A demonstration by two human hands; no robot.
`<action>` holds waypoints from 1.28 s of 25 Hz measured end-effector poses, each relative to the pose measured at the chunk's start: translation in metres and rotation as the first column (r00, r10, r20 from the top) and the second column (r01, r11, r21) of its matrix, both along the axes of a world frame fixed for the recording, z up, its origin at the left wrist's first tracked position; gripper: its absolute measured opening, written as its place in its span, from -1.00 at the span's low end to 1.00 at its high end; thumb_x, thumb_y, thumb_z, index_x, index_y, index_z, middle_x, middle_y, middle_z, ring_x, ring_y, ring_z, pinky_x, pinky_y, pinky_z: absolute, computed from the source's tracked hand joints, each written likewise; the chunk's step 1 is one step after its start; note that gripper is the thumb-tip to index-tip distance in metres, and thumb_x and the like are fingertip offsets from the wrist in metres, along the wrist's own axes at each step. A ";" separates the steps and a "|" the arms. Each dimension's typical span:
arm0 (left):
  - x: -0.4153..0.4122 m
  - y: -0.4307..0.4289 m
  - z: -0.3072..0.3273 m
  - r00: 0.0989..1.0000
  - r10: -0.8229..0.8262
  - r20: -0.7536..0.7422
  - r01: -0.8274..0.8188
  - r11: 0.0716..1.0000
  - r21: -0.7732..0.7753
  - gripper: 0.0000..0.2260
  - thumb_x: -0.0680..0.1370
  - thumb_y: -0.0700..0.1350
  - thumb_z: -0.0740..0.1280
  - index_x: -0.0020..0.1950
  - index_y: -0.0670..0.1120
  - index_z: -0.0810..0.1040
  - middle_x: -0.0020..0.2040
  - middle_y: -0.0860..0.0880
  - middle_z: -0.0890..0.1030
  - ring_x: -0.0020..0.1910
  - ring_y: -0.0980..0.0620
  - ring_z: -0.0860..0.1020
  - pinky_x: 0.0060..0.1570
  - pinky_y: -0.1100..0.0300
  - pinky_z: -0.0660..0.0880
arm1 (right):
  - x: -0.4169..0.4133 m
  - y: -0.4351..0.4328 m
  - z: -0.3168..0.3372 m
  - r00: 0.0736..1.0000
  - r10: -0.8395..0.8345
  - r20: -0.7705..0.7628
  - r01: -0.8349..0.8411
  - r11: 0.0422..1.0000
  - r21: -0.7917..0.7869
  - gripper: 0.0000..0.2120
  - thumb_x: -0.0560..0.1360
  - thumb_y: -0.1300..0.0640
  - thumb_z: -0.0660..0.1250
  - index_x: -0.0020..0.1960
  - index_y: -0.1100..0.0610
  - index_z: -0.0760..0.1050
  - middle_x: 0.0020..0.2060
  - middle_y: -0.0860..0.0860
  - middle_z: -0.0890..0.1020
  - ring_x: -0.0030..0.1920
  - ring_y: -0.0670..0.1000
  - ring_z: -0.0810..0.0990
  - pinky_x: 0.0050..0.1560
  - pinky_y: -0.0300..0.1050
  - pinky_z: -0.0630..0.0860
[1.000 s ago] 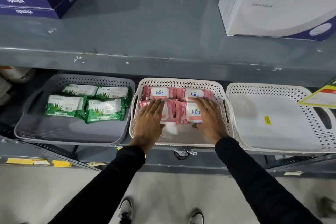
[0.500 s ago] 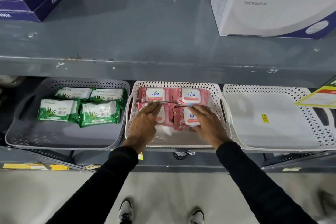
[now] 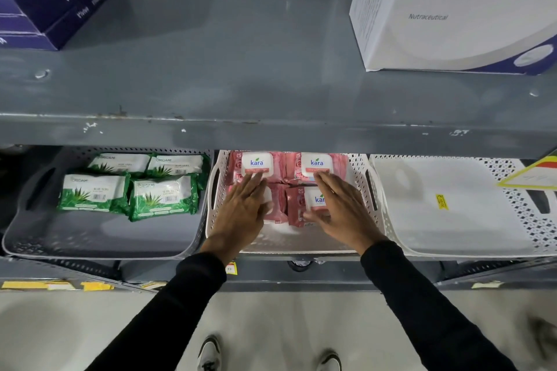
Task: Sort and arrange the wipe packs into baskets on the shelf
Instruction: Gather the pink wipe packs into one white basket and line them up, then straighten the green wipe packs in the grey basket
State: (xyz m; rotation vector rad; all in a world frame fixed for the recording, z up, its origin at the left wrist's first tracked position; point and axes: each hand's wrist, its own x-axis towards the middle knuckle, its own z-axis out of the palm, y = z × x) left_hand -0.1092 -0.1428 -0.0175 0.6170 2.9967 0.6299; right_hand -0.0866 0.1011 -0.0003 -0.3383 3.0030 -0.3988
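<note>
Grey basket (image 3: 99,245): four green packs (image 3: 135,187). Middle white basket (image 3: 360,178): I see my left hand (image 3: 241,214) spread flat on the front-left pink pack (image 3: 275,205), right hand (image 3: 340,214) open, fingers on the front-right pink pack (image 3: 301,205). Right white basket (image 3: 452,205).

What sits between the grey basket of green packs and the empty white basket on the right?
In the head view, the white middle basket holding pink wipe packs, with both hands over the packs.

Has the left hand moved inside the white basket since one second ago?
Yes. The left hand has slid toward the basket's back wall, its fingertips now touching the rear pink pack.
</note>
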 end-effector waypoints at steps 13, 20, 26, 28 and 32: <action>-0.037 0.029 -0.028 0.987 0.101 -0.122 -0.103 0.995 -0.005 -0.49 0.66 -0.02 0.01 0.59 -0.16 0.14 0.61 -0.13 0.18 0.61 -0.06 0.08 0.59 -0.01 -0.04 | -0.044 -0.027 -0.034 0.962 -0.239 -0.131 0.240 0.971 -0.004 -0.45 0.71 0.02 0.00 0.64 0.15 0.01 0.65 0.05 0.09 0.65 0.05 0.03 0.62 0.06 -0.01; -0.035 -0.013 0.034 0.996 0.018 -0.089 0.001 0.977 0.212 -0.55 0.66 -0.05 0.08 0.51 -0.22 0.32 0.52 -0.20 0.38 0.56 -0.13 0.24 0.58 -0.09 0.10 | -0.029 -0.104 0.026 0.960 -0.223 -0.168 0.166 0.940 -0.299 -0.41 0.66 0.08 0.17 0.63 0.15 0.07 0.64 0.07 0.14 0.64 0.05 0.08 0.58 0.08 0.09; -0.014 -0.171 0.052 0.981 0.154 -0.120 -0.114 0.950 0.290 -0.62 0.65 -0.13 0.25 0.48 -0.12 0.40 0.48 -0.16 0.45 0.53 -0.09 0.32 0.48 0.00 0.31 | -0.022 -0.236 0.045 0.945 -0.019 -0.328 -0.099 0.936 -0.339 -0.49 0.55 0.13 0.37 0.47 0.21 0.42 0.40 0.13 0.51 0.39 0.14 0.49 0.45 0.01 0.38; -0.013 -0.230 0.045 0.975 0.212 -0.061 -0.194 0.954 0.227 -0.55 0.60 -0.09 0.37 0.48 -0.11 0.41 0.48 -0.16 0.44 0.49 -0.12 0.39 0.43 -0.05 0.39 | -0.023 -0.271 0.037 0.968 0.032 -0.247 -0.096 0.962 -0.255 -0.44 0.54 0.06 0.40 0.50 0.15 0.39 0.42 0.09 0.50 0.40 0.13 0.47 0.43 0.02 0.39; -0.021 -0.321 0.030 0.958 0.279 0.072 -0.285 0.954 0.089 -0.25 0.39 -0.11 0.58 0.52 0.01 0.33 0.53 -0.08 0.37 0.50 -0.08 0.34 0.48 0.02 0.29 | -0.029 -0.313 0.016 0.979 0.118 -0.168 -0.114 0.993 0.036 -0.26 0.47 -0.04 0.47 0.56 0.06 0.26 0.45 0.02 0.42 0.42 0.09 0.40 0.37 0.03 0.41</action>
